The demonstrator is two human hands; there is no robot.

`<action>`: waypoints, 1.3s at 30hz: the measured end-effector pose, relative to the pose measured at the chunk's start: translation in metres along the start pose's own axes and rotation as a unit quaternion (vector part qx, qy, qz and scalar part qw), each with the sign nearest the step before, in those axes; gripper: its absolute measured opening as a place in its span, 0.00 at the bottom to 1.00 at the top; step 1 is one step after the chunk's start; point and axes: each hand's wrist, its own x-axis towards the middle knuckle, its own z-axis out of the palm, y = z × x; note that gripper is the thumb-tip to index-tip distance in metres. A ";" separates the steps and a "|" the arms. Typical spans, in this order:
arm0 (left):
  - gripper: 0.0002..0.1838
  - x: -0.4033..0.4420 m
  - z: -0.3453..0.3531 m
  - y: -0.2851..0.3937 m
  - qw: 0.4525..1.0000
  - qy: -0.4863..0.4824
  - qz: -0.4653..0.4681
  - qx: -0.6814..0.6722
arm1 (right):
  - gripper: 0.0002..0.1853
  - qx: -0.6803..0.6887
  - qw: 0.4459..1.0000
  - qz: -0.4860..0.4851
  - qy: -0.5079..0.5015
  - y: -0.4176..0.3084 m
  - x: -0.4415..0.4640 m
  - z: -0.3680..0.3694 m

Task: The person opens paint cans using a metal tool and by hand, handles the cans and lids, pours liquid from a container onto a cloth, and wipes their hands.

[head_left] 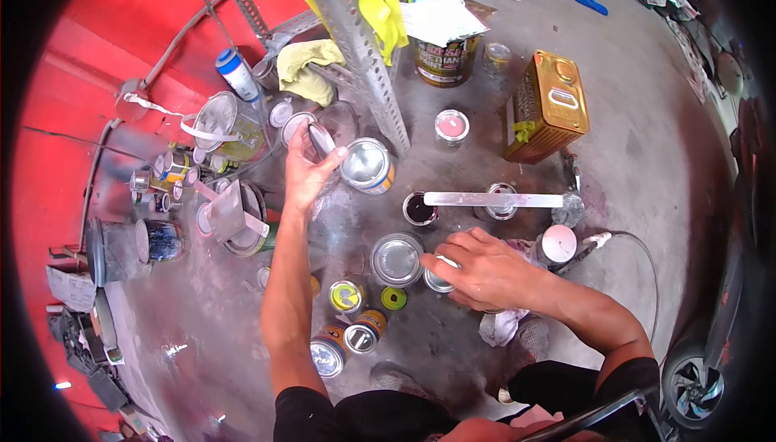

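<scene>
My left hand [309, 174] is closed, gripping a round lid [322, 140] tilted on its edge between fingers and thumb. Right beside the thumb stands a silver-topped paint can [368, 165]. Lower right, my right hand [489, 271] curls over a small tin can [440, 273], its fingers hiding much of it. A wider silver tin [396, 259] stands just left of those fingers. Beyond them is an open can of dark paint [419, 209], with a pale flat stick [493, 199] lying from its rim across another open can [501, 202].
A perforated metal post [356, 46] rises near my left hand. Behind are a gold rectangular tin [550, 107], a pink-topped can [451, 126] and a large paint bucket [444, 61]. Yellow-labelled cans [347, 296] stand near my feet. A hose [643, 244] curves at right.
</scene>
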 end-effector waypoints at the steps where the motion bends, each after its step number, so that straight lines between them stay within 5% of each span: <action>1: 0.52 0.001 -0.007 0.007 1.000 0.004 0.004 0.004 | 0.33 -0.006 1.000 0.006 -0.009 0.001 0.001 -0.001; 4: 0.38 -0.010 -0.018 0.027 0.999 -0.016 0.003 -0.037 | 0.33 0.009 1.000 0.015 -0.009 0.004 0.002 -0.002; 7: 0.32 -0.019 -0.029 0.028 0.950 -0.068 -0.105 -0.287 | 0.34 0.017 1.000 0.018 -0.002 0.005 0.002 -0.004; 8: 0.32 -0.019 -0.028 0.024 0.949 -0.068 -0.106 -0.287 | 0.34 0.017 1.000 0.019 -0.002 0.005 0.001 -0.005; 10: 0.33 -0.019 -0.022 0.016 0.997 -0.022 -0.063 -0.046 | 0.36 0.014 1.000 0.023 -0.009 0.003 0.002 -0.006; 14: 0.37 -0.012 -0.007 0.013 0.994 0.001 -0.101 0.035 | 0.37 0.006 1.000 0.020 -0.010 0.000 0.002 -0.008; 16: 0.35 -0.011 -0.005 0.000 0.995 0.011 -0.097 0.003 | 0.36 0.001 1.000 0.013 0.005 -0.001 0.001 -0.009; 19: 0.30 -0.018 -0.010 0.000 0.955 -0.022 -0.160 -0.249 | 0.36 0.003 1.000 0.017 0.019 -0.003 -0.003 -0.012; 22: 0.29 -0.031 -0.018 0.010 0.952 0.028 -0.192 -0.237 | 0.38 0.004 0.999 0.035 0.004 -0.004 -0.009 -0.013; 24: 0.36 -0.036 -0.025 -0.002 0.963 0.044 -0.188 -0.190 | 0.37 0.004 0.999 0.035 0.010 -0.004 -0.011 -0.012; 26: 0.49 -0.039 -0.033 -0.016 0.983 0.008 -0.063 0.174 | 0.37 0.001 0.999 0.032 0.017 -0.004 -0.012 -0.011; 27: 0.62 -0.043 -0.034 -0.008 0.963 -0.053 -0.081 0.252 | 0.36 -0.009 0.999 0.025 0.021 -0.003 -0.011 -0.011; 28: 0.62 -0.047 -0.032 -0.002 0.963 -0.051 -0.081 0.252 | 0.35 -0.020 0.999 0.016 0.025 -0.003 -0.010 -0.011; 30: 0.65 -0.059 -0.019 0.012 0.874 -0.189 -0.007 0.448 | 0.36 -0.010 1.000 0.019 0.010 -0.004 -0.007 -0.013; 34: 0.72 -0.061 0.011 0.026 0.774 -0.362 -0.196 0.482 | 0.37 0.003 1.000 0.028 -0.007 -0.004 -0.003 -0.016; 39: 0.75 -0.052 0.011 0.000 0.769 -0.374 -0.117 0.505 | 0.38 0.007 0.999 0.034 -0.011 -0.002 -0.002 -0.017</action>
